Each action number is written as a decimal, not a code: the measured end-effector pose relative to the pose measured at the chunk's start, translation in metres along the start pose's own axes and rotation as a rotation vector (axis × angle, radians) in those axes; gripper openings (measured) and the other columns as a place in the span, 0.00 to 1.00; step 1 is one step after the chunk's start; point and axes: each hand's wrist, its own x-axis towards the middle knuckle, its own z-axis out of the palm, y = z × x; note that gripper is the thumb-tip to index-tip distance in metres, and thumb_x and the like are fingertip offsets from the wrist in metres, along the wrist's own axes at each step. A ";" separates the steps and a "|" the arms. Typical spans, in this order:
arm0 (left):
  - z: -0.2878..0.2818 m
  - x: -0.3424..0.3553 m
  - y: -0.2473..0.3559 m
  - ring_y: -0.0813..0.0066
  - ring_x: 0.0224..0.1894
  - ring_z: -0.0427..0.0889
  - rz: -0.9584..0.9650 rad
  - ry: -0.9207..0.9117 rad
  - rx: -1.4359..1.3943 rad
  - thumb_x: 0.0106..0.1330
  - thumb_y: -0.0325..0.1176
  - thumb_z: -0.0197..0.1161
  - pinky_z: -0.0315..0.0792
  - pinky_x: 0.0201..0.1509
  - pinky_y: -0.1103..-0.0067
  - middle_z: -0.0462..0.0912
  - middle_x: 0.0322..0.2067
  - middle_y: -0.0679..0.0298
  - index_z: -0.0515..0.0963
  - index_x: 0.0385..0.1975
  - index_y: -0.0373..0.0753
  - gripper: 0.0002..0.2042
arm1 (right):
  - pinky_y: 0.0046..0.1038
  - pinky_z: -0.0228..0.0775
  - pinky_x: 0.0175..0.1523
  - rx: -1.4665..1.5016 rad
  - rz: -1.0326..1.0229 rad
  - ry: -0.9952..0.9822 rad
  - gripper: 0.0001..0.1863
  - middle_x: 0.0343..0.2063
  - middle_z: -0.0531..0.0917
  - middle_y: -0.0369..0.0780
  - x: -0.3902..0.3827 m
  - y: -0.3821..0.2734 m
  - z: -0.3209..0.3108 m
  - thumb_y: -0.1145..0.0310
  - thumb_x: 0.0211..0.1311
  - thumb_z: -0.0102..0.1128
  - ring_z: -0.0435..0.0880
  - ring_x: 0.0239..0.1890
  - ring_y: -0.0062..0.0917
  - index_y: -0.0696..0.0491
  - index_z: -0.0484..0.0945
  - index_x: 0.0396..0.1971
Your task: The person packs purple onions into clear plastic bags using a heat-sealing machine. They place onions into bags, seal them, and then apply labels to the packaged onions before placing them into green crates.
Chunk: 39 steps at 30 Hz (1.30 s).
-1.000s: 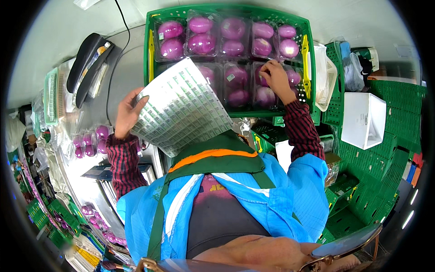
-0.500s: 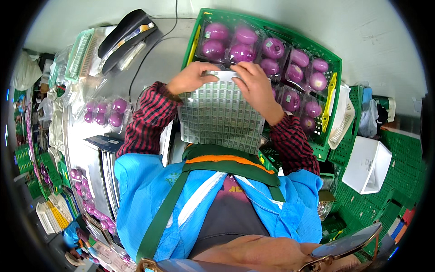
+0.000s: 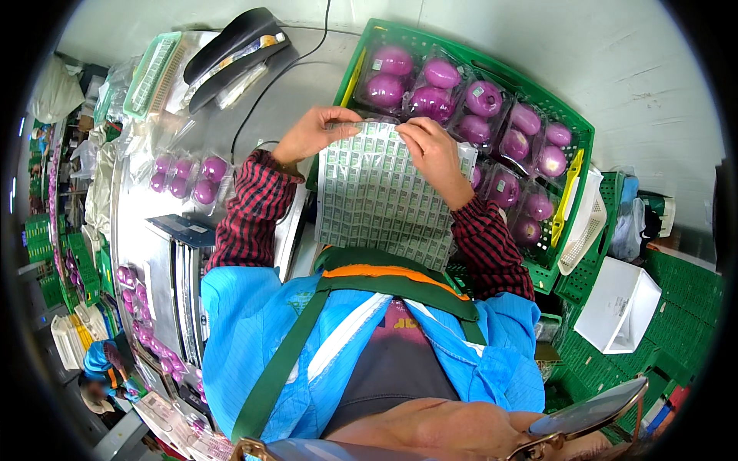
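In front of my body hangs a sheet of small green-and-white labels (image 3: 380,196), printed in rows. My left hand (image 3: 317,138) pinches its top edge on the left, thumb and fingers together. With bent fingers, my right hand (image 3: 437,157) grips the same edge farther right. Just beyond the sheet stands a green crate (image 3: 584,142) holding clear plastic packs of purple onions (image 3: 430,104). The sheet's top edge lies close against the nearest packs, and my right hand and the sheet hide part of the crate.
Left on the metal table (image 3: 307,84) are more onion packs (image 3: 181,180), a black holder (image 3: 234,58) and a dark cable (image 3: 250,115). A white bin (image 3: 615,303) and green crates stand to the right. Another person (image 3: 104,369) is at the lower left.
The blank white strip between my fingers at the sheet's top no longer shows; label rows reach that edge. My hands remain on the sheet, and the view has shifted slightly.
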 end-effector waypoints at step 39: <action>0.024 -0.015 0.003 0.80 0.46 0.72 0.001 0.267 -0.231 0.63 0.24 0.61 0.66 0.52 0.84 0.74 0.46 0.64 0.71 0.51 0.34 0.16 | 0.33 0.72 0.40 -0.348 0.453 0.211 0.06 0.32 0.79 0.44 -0.034 0.168 -0.153 0.70 0.56 0.59 0.80 0.35 0.37 0.56 0.77 0.31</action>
